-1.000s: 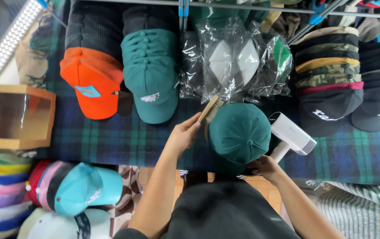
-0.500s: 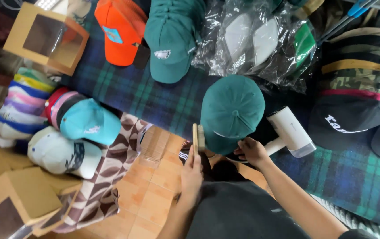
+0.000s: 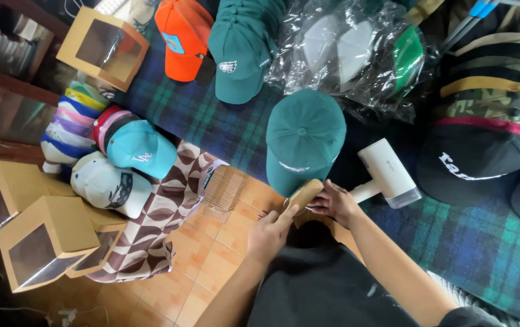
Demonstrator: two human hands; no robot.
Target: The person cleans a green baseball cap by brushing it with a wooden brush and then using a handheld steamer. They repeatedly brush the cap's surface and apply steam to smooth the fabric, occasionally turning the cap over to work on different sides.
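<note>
Both hands together at the green cap's brim, left hand grip around a wooden brush, right hand pinching cap.

Three window boxes, two green caps (front)

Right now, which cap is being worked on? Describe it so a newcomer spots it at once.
On the dark plaid cloth, look at its near edge, beside the white handheld device. The dark green cap lies alone there, brim toward the person, with the left hand putting a wooden brush to it. The other green cap lies farther back, beside an orange one.
</note>
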